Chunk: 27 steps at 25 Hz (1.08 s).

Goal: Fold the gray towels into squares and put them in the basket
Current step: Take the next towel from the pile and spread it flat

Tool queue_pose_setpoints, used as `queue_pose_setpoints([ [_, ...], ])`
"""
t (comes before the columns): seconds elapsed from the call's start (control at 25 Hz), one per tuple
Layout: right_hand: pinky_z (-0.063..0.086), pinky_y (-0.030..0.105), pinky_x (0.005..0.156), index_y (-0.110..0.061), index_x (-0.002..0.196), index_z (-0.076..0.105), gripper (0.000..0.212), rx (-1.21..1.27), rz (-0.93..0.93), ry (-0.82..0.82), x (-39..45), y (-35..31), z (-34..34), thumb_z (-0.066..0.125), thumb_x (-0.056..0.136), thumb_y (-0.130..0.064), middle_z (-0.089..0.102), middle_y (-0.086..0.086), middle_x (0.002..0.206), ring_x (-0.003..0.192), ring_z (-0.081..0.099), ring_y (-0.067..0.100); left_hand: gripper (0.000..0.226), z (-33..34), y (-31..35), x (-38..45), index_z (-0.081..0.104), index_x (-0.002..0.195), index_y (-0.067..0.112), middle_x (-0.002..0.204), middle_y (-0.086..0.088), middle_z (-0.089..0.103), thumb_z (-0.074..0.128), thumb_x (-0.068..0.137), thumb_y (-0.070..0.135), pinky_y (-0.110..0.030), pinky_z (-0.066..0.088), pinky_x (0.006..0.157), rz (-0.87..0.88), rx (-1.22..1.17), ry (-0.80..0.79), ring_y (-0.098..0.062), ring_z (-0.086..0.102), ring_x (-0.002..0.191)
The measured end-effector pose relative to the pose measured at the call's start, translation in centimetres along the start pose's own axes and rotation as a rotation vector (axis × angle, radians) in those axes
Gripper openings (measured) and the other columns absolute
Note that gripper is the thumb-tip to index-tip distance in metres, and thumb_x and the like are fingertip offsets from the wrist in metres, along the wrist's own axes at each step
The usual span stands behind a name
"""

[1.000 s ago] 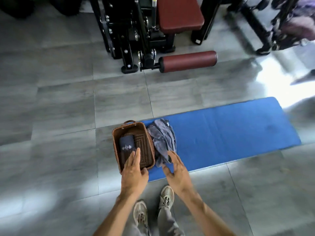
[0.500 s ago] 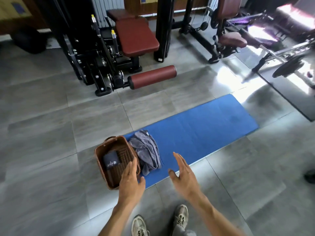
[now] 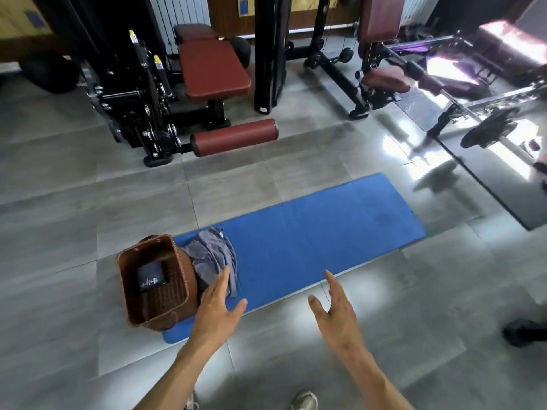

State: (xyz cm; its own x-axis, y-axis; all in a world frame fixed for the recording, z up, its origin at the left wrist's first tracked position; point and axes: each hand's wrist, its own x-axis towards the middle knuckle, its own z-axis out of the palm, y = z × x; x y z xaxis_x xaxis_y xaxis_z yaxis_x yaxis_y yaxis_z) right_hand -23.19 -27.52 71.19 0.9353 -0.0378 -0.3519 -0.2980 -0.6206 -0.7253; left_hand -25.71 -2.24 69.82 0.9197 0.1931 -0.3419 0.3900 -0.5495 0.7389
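A blue mat (image 3: 310,232) is spread on gray floor tiles (image 3: 74,226) before gym machines (image 3: 183,93), while the left hand (image 3: 217,306) and right hand (image 3: 336,315) are held empty with fingers extended.

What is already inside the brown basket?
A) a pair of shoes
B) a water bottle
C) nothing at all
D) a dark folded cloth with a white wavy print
D: a dark folded cloth with a white wave-like print lies on the bottom of the basket, while the crumpled gray towels are outside it on the blue mat.
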Motion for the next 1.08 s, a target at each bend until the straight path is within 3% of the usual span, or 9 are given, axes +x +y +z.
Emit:
queue_pose_setpoints([
  [0.28, 0.035, 0.035, 0.115, -0.037, 0.151, 0.028, 0.062, 0.03, -0.044, -0.07, 5.5, 3.2, -8.0, 0.056, 0.096, -0.041, 0.034, -0.018, 0.155, 0.141, 0.036, 0.008, 0.08, 7.5, 7.8, 1.3, 0.015, 0.155, 0.035, 0.161, 0.007, 0.018, 0.064, 0.092, 0.029, -0.037, 0.021, 0.12, -0.042, -0.03, 0.063, -0.01, 0.017, 0.147],
  [0.48, 0.039, 0.037, 0.112, -0.033, 0.15, 0.032, 0.061, 0.011, -0.095, -0.137, 12.9, 2.1, -9.6, 0.057, 0.096, -0.043, 0.036, -0.016, 0.153, 0.138, 0.04, 0.01, 0.085, 8.8, 9.9, 7.4, 0.008, 0.155, 0.034, 0.16, 0.007, 0.022, 0.064, 0.091, 0.031, -0.036, 0.025, 0.118, -0.102, -0.063, 0.129, -0.014, 0.022, 0.146],
  [0.76, 0.039, 0.039, 0.112, -0.038, 0.15, 0.029, 0.063, -0.048, -0.062, -0.135, 23.3, 1.8, -12.4, 0.056, 0.094, -0.048, 0.038, -0.017, 0.153, 0.138, 0.041, 0.011, 0.083, 11.4, 13.6, 18.0, 0.005, 0.156, 0.033, 0.159, 0.003, 0.026, 0.059, 0.093, 0.039, -0.036, 0.025, 0.115, -0.142, 0.0, 0.095, -0.017, 0.024, 0.145],
  [0.92, 0.036, 0.038, 0.113, -0.032, 0.153, 0.027, 0.068, -0.285, -0.145, -0.168, 28.3, 2.0, -13.3, 0.053, 0.093, -0.054, 0.04, -0.011, 0.152, 0.138, 0.041, 0.016, 0.082, 12.4, 15.7, 22.1, 0.006, 0.156, 0.032, 0.159, 0.002, 0.027, 0.056, 0.093, 0.049, -0.037, 0.022, 0.117, -0.179, 0.036, 0.133, -0.019, 0.025, 0.145],
  [1.08, 0.044, 0.036, 0.1, -0.031, 0.153, 0.024, 0.073, -0.513, -0.252, -0.233, 34.0, 2.9, -13.8, 0.046, 0.092, -0.063, 0.043, -0.01, 0.148, 0.126, 0.045, 0.02, 0.082, 14.1, 16.9, 25.3, 0.009, 0.156, 0.03, 0.159, 0.003, 0.026, 0.054, 0.091, 0.055, -0.035, 0.02, 0.118, -0.191, 0.111, 0.202, -0.018, 0.024, 0.146],
])
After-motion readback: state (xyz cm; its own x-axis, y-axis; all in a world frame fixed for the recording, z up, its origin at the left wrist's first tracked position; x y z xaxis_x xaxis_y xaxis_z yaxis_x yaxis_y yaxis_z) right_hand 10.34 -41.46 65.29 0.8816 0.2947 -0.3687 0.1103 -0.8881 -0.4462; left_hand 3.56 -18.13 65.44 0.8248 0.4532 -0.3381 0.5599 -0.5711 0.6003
